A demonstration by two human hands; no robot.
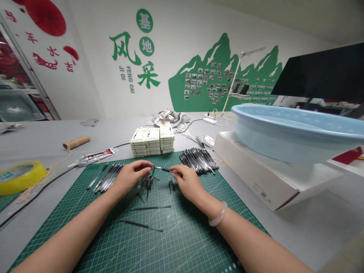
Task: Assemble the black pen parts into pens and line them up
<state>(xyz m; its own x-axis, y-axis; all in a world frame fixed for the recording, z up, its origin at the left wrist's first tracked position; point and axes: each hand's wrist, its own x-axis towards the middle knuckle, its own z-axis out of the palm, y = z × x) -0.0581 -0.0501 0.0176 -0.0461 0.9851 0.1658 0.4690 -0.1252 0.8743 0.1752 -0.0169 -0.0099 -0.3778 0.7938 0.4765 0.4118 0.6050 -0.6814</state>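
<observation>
Over the green cutting mat, a slim black-and-clear pen is held level between my two hands. My right hand pinches its right end. My left hand has thumb and fingertips closed at its other end; the exact contact there is small and blurred. Below the hands lie a small heap of black pen caps and a few more caps. Two thin dark refills rest on the mat nearer to me. Clear pen barrels lie left of my left hand, and a row of black pens beyond my right.
Stacked small white-green boxes stand behind the mat. At right, a blue basin sits on a white carton. Yellow tape, a plastic packet, a cable and a bamboo tube lie at left. Cloths lie behind.
</observation>
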